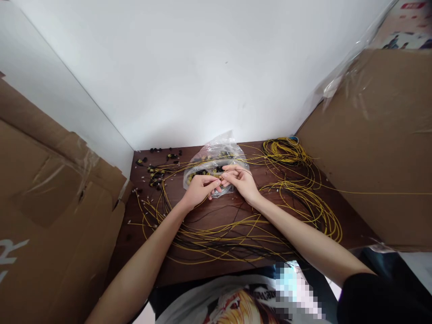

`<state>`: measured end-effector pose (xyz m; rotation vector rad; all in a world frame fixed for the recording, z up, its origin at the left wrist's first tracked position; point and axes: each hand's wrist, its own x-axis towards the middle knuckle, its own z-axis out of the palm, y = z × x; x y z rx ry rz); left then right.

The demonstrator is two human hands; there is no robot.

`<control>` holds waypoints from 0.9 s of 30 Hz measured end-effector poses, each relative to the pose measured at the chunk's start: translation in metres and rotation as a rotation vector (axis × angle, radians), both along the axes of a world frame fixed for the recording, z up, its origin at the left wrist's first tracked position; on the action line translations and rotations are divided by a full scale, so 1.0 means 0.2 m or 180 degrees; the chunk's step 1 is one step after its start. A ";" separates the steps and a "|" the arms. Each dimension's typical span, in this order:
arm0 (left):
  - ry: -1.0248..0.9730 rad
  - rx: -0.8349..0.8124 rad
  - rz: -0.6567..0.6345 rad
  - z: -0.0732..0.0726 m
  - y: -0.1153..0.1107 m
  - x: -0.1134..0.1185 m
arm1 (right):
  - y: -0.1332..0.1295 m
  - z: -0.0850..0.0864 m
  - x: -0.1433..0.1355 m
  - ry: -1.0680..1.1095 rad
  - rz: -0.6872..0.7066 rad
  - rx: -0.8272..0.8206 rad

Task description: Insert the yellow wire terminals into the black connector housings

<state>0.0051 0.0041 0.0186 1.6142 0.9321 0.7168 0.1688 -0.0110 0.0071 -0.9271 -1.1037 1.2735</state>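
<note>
My left hand [202, 190] and my right hand [242, 182] meet over the middle of the dark wooden table, fingertips close together. Both are closed in a pinch on a thin wire; its small end between the fingertips is too tiny to make out. Right behind and under my hands lies a clear plastic bag [219, 148] holding small black and yellow parts. Below my forearms spreads a loose bundle of yellow and black wires [216, 240], with small pale ends toward the left.
Wires with black connectors [157, 171] lie at the back left. A coil of yellow wire [286, 150] sits at the back right, and a looser loop [313, 204] is nearer. Cardboard boxes [50, 193] flank the left, another box [381, 135] the right. A white wall [216, 67] closes the back.
</note>
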 end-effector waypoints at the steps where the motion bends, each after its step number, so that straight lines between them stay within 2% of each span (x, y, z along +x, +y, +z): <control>1: -0.0005 0.0012 -0.0004 0.00 0.00 0.00 | 0.00 0.01 0.00 -0.0096 0.0034 0.0021; 7: -0.0038 0.0023 -0.0037 0.01 0.00 0.00 | -0.02 0.04 0.01 -0.0512 0.0200 0.0183; 18: 0.0122 0.0081 -0.0021 0.01 0.00 -0.01 | 0.00 0.00 0.00 -0.0046 0.0127 0.0092; 27: -0.0082 -0.0277 0.0130 0.04 -0.01 0.00 | 0.00 0.01 0.00 -0.0099 -0.0017 0.0066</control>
